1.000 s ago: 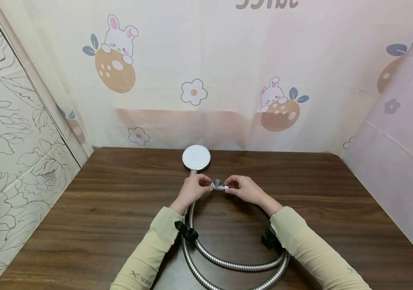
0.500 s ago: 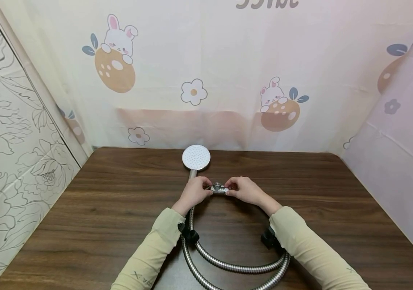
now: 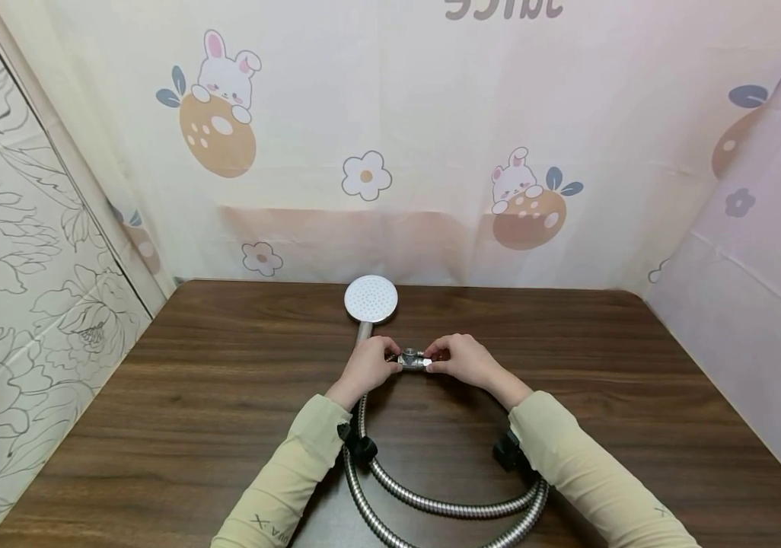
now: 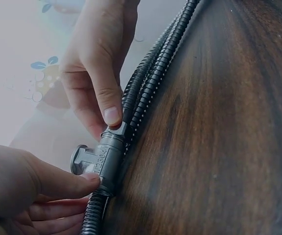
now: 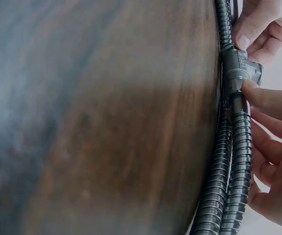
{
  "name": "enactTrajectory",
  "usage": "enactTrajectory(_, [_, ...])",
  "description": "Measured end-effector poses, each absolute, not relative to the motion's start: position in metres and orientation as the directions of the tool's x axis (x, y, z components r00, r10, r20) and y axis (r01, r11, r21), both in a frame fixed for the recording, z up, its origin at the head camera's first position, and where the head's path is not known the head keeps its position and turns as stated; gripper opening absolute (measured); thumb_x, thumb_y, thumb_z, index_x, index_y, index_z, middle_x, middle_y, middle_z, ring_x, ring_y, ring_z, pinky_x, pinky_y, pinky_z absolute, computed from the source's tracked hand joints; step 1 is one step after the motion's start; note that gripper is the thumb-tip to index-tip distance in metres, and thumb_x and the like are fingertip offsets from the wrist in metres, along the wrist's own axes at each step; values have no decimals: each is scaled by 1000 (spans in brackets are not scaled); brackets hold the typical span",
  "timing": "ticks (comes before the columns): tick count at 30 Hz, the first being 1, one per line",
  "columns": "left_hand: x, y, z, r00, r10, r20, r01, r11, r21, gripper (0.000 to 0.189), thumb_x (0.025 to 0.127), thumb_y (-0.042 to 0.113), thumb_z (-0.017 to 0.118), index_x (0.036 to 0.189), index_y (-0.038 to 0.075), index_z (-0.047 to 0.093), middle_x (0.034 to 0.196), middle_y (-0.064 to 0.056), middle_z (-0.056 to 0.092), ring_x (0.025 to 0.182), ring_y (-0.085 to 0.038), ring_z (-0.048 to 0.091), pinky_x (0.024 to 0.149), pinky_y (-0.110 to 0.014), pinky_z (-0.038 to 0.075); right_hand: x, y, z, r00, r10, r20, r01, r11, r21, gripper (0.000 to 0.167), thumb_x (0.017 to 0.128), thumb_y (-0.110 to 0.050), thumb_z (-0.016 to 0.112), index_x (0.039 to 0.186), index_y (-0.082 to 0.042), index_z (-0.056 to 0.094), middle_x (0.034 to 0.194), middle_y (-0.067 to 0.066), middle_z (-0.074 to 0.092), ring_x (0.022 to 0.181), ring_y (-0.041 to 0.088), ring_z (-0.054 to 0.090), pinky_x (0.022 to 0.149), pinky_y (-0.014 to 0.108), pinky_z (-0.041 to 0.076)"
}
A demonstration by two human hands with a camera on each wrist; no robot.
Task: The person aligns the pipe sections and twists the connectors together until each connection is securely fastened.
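In the head view, a metal tee fitting (image 3: pixel 412 359) is held level between both hands, with a short round port on its side. My left hand (image 3: pixel 371 361) pinches its left end; in the left wrist view that thumb presses the body beside stamped digits. My right hand (image 3: pixel 464 360) pinches the other end, its thumb on a narrower metal collar (image 5: pixel 238 84) in the right wrist view. Just behind the left hand lies a handheld shower head (image 3: pixel 371 298), its handle partly hidden by that hand. A ribbed metal shower hose (image 3: pixel 452 507) curves below, overlapping the fitting in both wrist views.
Everything is over a dark wooden table (image 3: pixel 192 426). A printed curtain (image 3: pixel 425 99) hangs along its far edge, and a floral panel (image 3: pixel 34 251) stands on the left. Black wrist straps (image 3: pixel 358 444) overlap the looped hose.
The fitting has come slightly toward me and turned a little more level. Both hands keep their pinch on it, the left having shifted slightly right and nearer. The shower head has not moved.
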State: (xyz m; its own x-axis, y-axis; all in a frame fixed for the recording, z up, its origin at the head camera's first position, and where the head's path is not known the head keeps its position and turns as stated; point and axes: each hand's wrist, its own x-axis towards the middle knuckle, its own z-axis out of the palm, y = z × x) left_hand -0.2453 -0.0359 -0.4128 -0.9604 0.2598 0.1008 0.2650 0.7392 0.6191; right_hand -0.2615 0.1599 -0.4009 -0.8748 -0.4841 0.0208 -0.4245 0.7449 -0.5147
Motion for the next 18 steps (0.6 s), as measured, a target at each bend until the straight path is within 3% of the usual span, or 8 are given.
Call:
enactTrajectory(10, [-245,-37,-411,-967,236,99,245,741,625,18,78,11,71,95,7,66,93,-5,66,87,-20,60,74,-32,47,-261,164,-395,-889,-459,0,-379,734,-564,18,77,-20,72,93,-11,68,80,-4,65,72,7,56,66,26,46])
enactTrajectory(18, [-248,-51,-405,-966,226,124,250,716,652,12,86,19,62,93,11,67,88,-2,66,79,-16,60,70,-31,47,-265,174,-387,-897,-443,13,-378,749,-544,19,88,-23,60,99,-10,67,87,-3,65,78,10,58,71,31,47])
